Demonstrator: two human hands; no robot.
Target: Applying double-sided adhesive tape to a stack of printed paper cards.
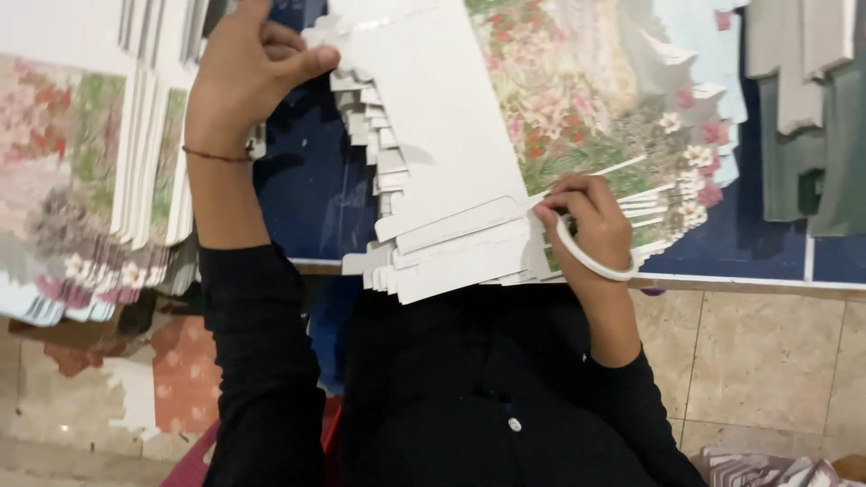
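left hand (244, 77) fingers pinched on white card blanks (433, 135), right hand (586, 225) clamped on tape ring (591, 261)

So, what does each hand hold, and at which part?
The left hand pinches the far edge of the white card blank. The right hand holds a white tape ring and presses the blank's near flap.

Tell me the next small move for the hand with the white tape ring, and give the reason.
Probably draw the right hand along the curved flap of the top white die-cut cardboard sheet. Its fingertips already press on that flap edge, the white tape ring hangs from that hand, and the left hand pinches the fanned stack's far corner, steadying it.
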